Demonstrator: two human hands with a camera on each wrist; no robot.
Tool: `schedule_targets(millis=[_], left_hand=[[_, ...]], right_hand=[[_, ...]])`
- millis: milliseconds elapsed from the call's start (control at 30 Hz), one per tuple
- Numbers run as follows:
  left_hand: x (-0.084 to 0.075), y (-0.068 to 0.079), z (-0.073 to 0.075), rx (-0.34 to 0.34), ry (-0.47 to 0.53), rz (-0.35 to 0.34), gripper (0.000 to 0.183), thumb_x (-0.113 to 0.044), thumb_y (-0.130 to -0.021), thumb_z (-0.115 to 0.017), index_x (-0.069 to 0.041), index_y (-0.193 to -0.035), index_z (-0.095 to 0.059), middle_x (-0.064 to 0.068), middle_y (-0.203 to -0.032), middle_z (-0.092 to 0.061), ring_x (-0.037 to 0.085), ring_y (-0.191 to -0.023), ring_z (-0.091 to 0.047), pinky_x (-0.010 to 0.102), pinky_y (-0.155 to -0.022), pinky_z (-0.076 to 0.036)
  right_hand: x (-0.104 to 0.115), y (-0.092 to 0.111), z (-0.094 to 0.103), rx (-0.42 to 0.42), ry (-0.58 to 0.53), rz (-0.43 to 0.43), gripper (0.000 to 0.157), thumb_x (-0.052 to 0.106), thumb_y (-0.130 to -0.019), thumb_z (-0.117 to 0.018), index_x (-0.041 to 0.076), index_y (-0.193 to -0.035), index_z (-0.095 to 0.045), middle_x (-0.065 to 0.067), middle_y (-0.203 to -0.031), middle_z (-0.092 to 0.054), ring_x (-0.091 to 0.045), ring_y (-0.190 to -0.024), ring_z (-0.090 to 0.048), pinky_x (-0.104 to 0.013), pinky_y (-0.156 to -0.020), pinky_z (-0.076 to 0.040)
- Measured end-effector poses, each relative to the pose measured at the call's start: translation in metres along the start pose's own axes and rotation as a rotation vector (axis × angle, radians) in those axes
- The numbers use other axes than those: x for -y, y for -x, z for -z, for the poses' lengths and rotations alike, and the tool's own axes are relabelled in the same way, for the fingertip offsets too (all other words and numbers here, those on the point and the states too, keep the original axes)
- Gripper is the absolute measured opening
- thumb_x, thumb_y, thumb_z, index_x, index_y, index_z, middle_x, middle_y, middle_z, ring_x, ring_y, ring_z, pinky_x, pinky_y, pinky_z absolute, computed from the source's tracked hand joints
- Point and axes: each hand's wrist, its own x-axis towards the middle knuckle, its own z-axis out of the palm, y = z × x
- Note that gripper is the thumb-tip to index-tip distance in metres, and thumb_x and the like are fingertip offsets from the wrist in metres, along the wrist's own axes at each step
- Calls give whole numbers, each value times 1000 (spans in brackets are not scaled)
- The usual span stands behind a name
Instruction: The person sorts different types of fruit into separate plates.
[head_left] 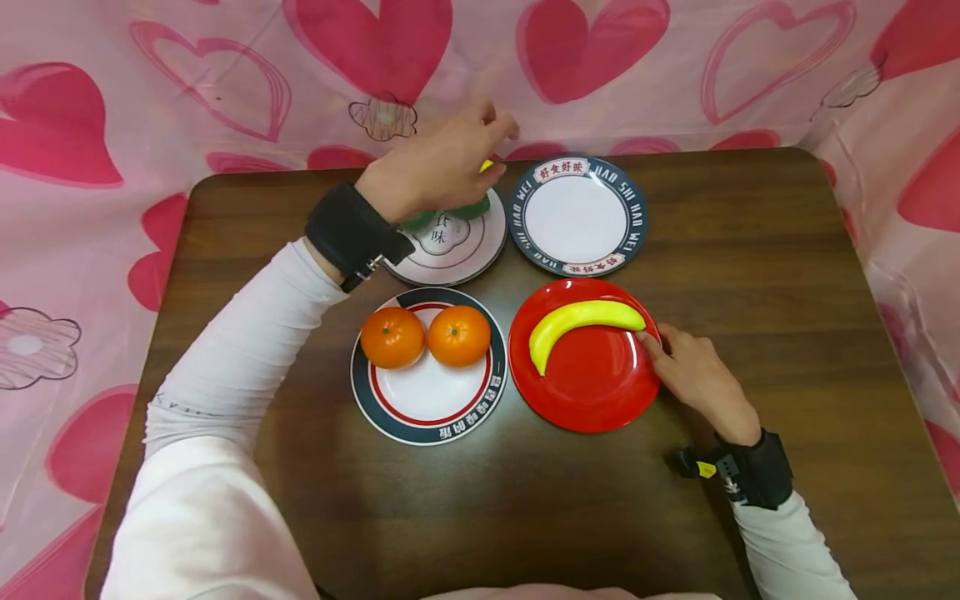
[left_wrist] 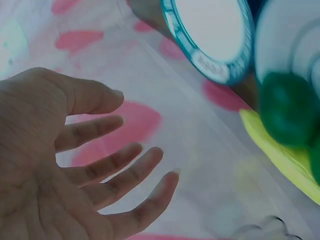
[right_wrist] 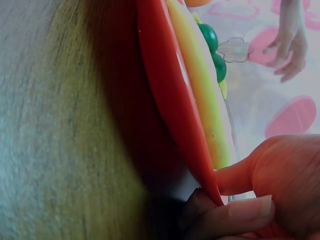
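My left hand (head_left: pixel 442 162) hovers over the back left plate, empty, its fingers loosely spread in the left wrist view. Below it, two green round fruits (left_wrist: pixel 287 107) and a yellow banana (left_wrist: pixel 285 162) lie on that white plate (head_left: pixel 472 254), partly hidden by the hand in the head view. At the front right, my right hand (head_left: pixel 701 375) pinches the rim of a red plate (head_left: pixel 592 383), thumb on top and fingers underneath. The right wrist view shows the rim (right_wrist: pixel 172 95) raised over the table. A curved yellow banana (head_left: pixel 585 317) lies on the red plate.
Two oranges (head_left: pixel 459 336) sit on a blue-rimmed plate (head_left: pixel 405 425) at the front left. Another blue-rimmed plate (head_left: pixel 577 217) stands behind the red one. The plates are close together on the brown wooden table (head_left: pixel 765 275). A pink heart-patterned cloth (head_left: pixel 600 108) hangs behind.
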Motion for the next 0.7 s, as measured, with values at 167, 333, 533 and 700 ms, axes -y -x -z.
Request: schedule_targets(millis=[167, 333, 533, 700], left_hand=[[35, -1, -5, -11, 15, 135, 49, -24, -96, -50, -5, -140, -45, 21, -134, -46, 32, -104, -54, 41, -97, -49], [71, -6, -20, 42, 41, 265, 54, -22, -95, -50, -2, -144, -39, 24, -139, -42, 36, -118, -46, 47, -106, -40], [92, -12, -29, 165, 87, 345, 64, -27, -93, -52, -6, -150, -31, 22, -146, -38, 38, -129, -35, 53, -108, -36], [95, -15, -35, 201, 98, 371, 65, -26, -91, -55, -6, -149, -32, 21, -145, -38, 37, -126, -38, 52, -107, -37]], right_hand=[[-1, 0, 0, 5, -7, -9, 67, 55, -97, -39, -1, -134, -45, -11, -93, -56, -28, -87, -52, -33, -65, -47], [-1, 1, -1, 17, -20, -22, 66, 55, -97, -39, 0, -134, -44, -10, -91, -56, -27, -85, -53, -33, -64, -47], [-2, 4, -3, 7, -32, -25, 65, 55, -97, -40, 1, -132, -45, -9, -88, -56, -26, -82, -52, -33, -62, -46], [-3, 5, -5, -20, -18, -9, 58, 55, -98, -38, 3, -122, -49, -8, -85, -54, -26, -80, -51, -33, -61, -45]])
